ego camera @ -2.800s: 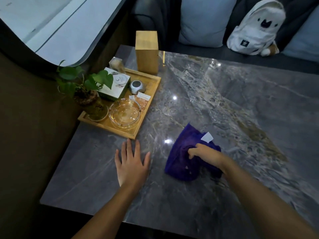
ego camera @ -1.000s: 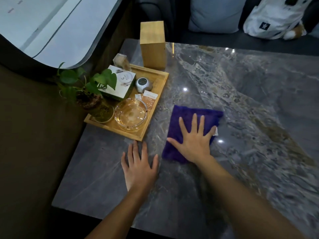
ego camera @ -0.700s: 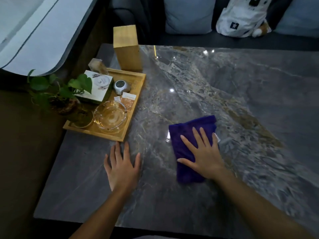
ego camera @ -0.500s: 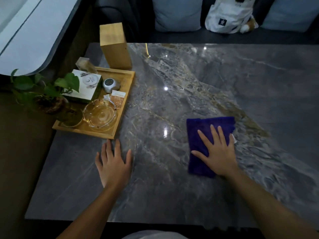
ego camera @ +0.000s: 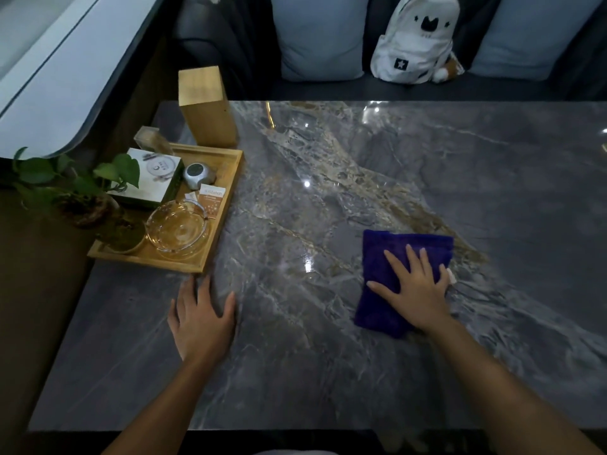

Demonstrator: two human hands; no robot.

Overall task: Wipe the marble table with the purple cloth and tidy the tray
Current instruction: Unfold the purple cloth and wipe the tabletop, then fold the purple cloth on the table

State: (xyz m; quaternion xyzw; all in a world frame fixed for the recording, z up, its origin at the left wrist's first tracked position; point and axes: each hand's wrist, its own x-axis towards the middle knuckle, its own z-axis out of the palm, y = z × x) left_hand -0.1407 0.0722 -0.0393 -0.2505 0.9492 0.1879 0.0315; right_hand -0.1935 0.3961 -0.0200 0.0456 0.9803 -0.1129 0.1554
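The purple cloth [ego camera: 381,257] lies folded on the grey marble table [ego camera: 328,192], right of centre. My right hand [ego camera: 414,287] presses flat on the cloth with its fingers spread. My left hand [ego camera: 202,318] rests palm down on the bare marble, just in front of the wooden tray [ego camera: 226,205]. The tray sits at the table's left edge and holds a glass ashtray [ego camera: 177,229], a potted plant [ego camera: 82,188], a white box [ego camera: 151,178], a small round silver device [ego camera: 198,174] and an orange card [ego camera: 210,200].
A tall wooden block [ego camera: 207,106] stands behind the tray at the far left corner. Beyond the table's far edge is a dark sofa with pale cushions [ego camera: 322,34] and a white backpack [ego camera: 417,41]. A wall runs along the left side.
My right hand flattened onto the cloth and slid it from beside the tray rightward across the marble. My left hand stayed flat in front of the tray.
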